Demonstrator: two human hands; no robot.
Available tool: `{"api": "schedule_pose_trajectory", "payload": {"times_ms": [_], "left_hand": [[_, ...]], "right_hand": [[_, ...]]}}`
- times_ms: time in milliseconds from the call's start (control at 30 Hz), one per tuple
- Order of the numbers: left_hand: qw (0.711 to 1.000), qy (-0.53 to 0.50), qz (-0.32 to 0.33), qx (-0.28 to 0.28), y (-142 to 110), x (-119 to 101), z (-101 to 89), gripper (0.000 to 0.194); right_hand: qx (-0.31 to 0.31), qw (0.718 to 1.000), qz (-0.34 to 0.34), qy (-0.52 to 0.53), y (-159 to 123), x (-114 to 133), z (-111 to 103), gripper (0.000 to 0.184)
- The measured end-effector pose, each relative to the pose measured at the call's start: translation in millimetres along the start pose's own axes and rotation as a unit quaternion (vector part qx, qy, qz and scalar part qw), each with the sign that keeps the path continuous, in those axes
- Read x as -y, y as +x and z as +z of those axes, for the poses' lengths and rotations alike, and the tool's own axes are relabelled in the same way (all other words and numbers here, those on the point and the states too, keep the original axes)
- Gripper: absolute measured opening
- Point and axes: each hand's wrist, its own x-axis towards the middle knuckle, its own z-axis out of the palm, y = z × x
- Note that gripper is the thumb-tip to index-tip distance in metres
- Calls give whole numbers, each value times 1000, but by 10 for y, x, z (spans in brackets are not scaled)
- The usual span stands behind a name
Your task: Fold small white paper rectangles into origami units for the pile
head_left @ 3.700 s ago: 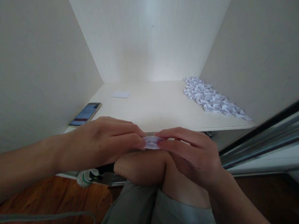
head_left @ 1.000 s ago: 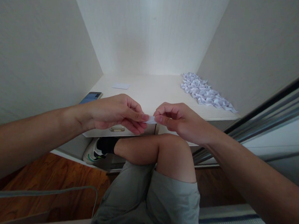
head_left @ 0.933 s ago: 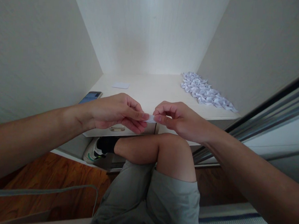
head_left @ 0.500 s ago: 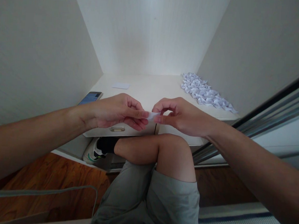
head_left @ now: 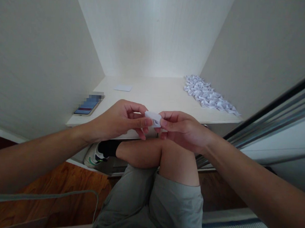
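Between my two hands is a small folded piece of white paper [head_left: 154, 118], held above my knees in front of the shelf edge. My left hand [head_left: 126, 121] pinches its left end between thumb and forefinger, the other fingers curled underneath. With thumb and fingers, my right hand [head_left: 184, 128] grips the right end. A slit or fold shows in the paper's middle. Several folded white paper pieces [head_left: 210, 94] lie heaped along the right side of the white shelf [head_left: 153, 93].
A flat white slip of paper [head_left: 123, 87] lies at the shelf's back left. Near the left wall rests a phone [head_left: 88, 105] with its screen lit. My crossed legs [head_left: 150, 155] are below my hands. A sliding door frame [head_left: 271, 111] stands at right, and a cord [head_left: 59, 192] hangs lower left.
Half a second ago the paper was a narrow strip between my fingertips; now it is turned and shows more of its face. My left hand has tilted, and my right hand has lowered slightly.
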Motion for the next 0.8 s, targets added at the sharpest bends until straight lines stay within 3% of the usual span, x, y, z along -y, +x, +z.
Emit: {"api": "schedule_pose_trajectory", "payload": {"times_ms": [133,367,567,800], "left_hand": [[994,-91,11,-56,11,79,155,16],[960,-216,40,-174,60,232,325,35],[950,-252,18,-186,110,249,371,48],[951,-242,35,-191,159,348,448,43]], "right_hand": [[-14,993,-2,117,20,-123,60,31],[-55,984,-47,164,65,-293,93,26],[-49,975,-73,202,116,-369,102,21],[-48,954,-133,264,208,-599,99,22]]}}
